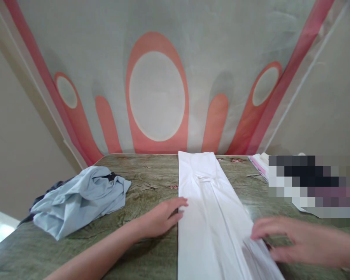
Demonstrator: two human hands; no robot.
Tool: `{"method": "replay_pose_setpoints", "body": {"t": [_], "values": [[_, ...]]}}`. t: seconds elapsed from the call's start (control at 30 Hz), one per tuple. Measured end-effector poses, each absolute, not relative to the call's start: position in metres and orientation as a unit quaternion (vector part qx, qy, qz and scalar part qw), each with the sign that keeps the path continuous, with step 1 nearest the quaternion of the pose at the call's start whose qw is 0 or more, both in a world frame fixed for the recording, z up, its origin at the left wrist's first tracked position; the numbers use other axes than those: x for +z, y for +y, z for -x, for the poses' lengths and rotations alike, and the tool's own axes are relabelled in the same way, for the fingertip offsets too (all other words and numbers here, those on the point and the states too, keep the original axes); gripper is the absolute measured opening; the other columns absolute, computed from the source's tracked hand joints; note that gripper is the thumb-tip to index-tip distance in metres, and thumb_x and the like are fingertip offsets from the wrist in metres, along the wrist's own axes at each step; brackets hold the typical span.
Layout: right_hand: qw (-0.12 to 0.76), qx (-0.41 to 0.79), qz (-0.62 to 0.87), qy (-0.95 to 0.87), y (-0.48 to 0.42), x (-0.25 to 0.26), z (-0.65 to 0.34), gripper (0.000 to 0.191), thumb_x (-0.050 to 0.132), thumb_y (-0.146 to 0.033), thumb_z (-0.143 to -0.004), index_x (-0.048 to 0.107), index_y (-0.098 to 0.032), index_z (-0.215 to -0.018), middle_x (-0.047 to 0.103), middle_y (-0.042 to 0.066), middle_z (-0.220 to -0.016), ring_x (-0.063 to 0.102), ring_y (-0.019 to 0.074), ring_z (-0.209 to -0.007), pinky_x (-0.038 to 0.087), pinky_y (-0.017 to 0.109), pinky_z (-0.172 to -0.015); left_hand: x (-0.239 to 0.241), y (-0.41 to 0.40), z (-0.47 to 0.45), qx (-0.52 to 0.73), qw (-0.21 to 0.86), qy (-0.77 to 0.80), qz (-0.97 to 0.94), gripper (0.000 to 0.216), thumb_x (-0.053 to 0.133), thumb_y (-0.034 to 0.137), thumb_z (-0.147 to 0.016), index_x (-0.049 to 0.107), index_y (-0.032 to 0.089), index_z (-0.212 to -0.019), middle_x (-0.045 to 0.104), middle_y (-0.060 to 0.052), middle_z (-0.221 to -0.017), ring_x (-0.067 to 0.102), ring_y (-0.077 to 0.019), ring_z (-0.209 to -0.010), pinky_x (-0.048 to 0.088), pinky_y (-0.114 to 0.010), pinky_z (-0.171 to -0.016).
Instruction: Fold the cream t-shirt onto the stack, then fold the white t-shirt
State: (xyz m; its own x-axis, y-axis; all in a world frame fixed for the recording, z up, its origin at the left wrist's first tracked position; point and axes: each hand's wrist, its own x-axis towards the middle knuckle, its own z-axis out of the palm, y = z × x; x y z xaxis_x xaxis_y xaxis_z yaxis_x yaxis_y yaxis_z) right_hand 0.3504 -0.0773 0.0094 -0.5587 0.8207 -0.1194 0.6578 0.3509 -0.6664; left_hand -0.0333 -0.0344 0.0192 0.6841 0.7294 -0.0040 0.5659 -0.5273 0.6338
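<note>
A white garment (210, 210), folded into a long narrow strip, lies lengthwise down the middle of a green marbled table (151, 179). My left hand (161, 216) rests open and flat at the strip's left edge, fingertips touching the cloth. My right hand (291, 239) reaches in from the right, fingers stretched out and slightly blurred, its fingertips on the strip's right edge near the front. Neither hand grips anything.
A crumpled light blue garment (81, 198) with dark cloth under it lies at the table's left. More white and pink fabric (261, 163) sits at the far right, beside a blurred-out patch. A grey and coral patterned curtain (157, 89) hangs behind the table.
</note>
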Motion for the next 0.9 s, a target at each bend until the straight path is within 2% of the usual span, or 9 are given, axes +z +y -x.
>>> {"method": "replay_pose_setpoints", "body": {"t": [0.03,0.1,0.27,0.43,0.57,0.73,0.9], "values": [[0.101,0.353,0.441,-0.819,-0.058,0.014,-0.345,0.037,0.058,-0.048,-0.076,0.066,-0.030,-0.107,0.063,0.006,-0.113,0.058,0.0241,-0.102,0.046,0.035,-0.088,0.010,-0.019,0.032,0.126,0.264,0.390,-0.873,0.043,0.042,0.035,-0.091,0.042,0.019,-0.131,0.037,-0.007,-0.141,0.032,-0.0192,-0.130,0.023,-0.034,-0.108],[0.130,0.330,0.451,-0.819,-0.018,0.014,-0.334,0.038,0.053,-0.043,-0.080,0.062,-0.026,-0.113,0.058,0.007,-0.120,0.054,0.0237,-0.108,0.043,0.036,-0.092,-0.008,0.011,0.027,0.104,0.183,0.414,-0.886,0.048,0.040,0.039,-0.091,0.039,0.017,-0.134,0.029,-0.009,-0.145,0.023,-0.0204,-0.134,0.017,-0.037,-0.110],[0.221,0.237,0.534,-0.781,0.070,-0.025,-0.308,0.040,0.053,-0.027,-0.078,0.059,-0.013,-0.115,0.062,0.013,-0.113,0.060,0.0216,-0.095,0.047,0.032,-0.083,-0.031,0.067,0.014,0.056,0.069,0.420,-0.903,0.052,0.025,0.044,-0.094,0.031,0.017,-0.138,0.022,-0.008,-0.148,0.016,-0.0188,-0.136,0.013,-0.037,-0.109],[0.206,0.139,0.636,-0.731,0.126,-0.040,-0.280,0.038,0.052,-0.025,-0.081,0.056,-0.009,-0.114,0.065,0.012,-0.107,0.062,0.0177,-0.091,0.045,0.024,-0.080,-0.039,0.106,0.011,0.007,0.043,0.410,-0.911,0.058,0.016,0.051,-0.094,0.018,0.019,-0.143,0.013,-0.006,-0.150,0.012,-0.0179,-0.137,0.010,-0.039,-0.109],[0.189,0.098,0.684,-0.698,0.154,-0.041,-0.265,0.039,0.052,-0.029,-0.081,0.056,-0.006,-0.112,0.065,0.016,-0.105,0.061,0.0214,-0.094,0.043,0.026,-0.079,-0.039,0.136,0.007,-0.019,0.052,0.408,-0.912,0.061,0.011,0.052,-0.093,0.010,0.019,-0.145,0.008,-0.004,-0.151,0.009,-0.0189,-0.137,0.009,-0.040,-0.109],[0.166,0.067,0.717,-0.674,0.172,-0.048,-0.265,0.036,0.057,-0.031,-0.076,0.059,-0.007,-0.103,0.063,0.019,-0.106,0.057,0.0245,-0.101,0.041,0.027,-0.082,-0.033,0.169,-0.004,-0.049,0.038,0.407,-0.911,0.059,0.015,0.052,-0.093,0.014,0.023,-0.144,0.010,-0.001,-0.151,0.011,-0.0237,-0.137,0.011,-0.047,-0.108],[0.155,0.054,0.735,-0.658,0.177,-0.050,-0.277,0.041,0.057,-0.036,-0.075,0.058,-0.006,-0.103,0.061,0.021,-0.106,0.056,0.0255,-0.102,0.041,0.028,-0.083,-0.033,0.181,-0.021,-0.013,0.024,0.423,-0.906,0.050,0.029,0.044,-0.092,0.032,0.023,-0.138,0.027,-0.003,-0.146,0.017,-0.0263,-0.135,0.012,-0.049,-0.107]]}}
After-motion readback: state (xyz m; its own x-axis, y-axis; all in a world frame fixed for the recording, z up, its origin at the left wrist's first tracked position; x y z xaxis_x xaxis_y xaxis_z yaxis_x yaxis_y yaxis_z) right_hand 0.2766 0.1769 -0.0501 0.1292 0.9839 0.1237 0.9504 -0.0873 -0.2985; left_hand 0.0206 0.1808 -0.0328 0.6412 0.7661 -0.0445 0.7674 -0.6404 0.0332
